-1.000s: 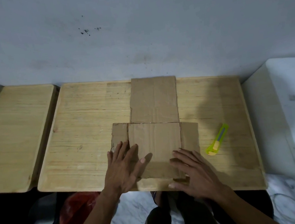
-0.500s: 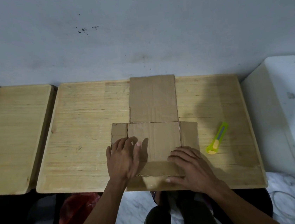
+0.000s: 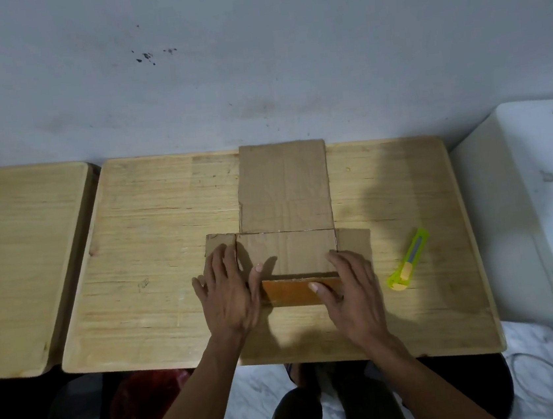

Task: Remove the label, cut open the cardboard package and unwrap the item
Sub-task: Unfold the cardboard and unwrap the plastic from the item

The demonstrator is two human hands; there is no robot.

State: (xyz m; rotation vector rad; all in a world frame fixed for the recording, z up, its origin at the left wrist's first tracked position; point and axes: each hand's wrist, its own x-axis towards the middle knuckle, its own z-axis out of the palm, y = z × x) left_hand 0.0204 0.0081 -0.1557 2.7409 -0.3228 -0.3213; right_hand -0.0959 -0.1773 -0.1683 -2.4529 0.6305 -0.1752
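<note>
- Pinning the unfolded cardboard package flat with straight-fingered left hand, against sliding.
- Pinching its near flap upright with right hand, thumb in front.

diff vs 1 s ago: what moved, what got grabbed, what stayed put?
The near flap of the cardboard went from lying flat to folded up, and now shows an orange-brown face. The right hand holds it, thumb on that face and fingers over its top edge. The left hand still presses flat on the cardboard's left side. The rest of the cardboard and the green utility knife on the table have not moved.
</note>
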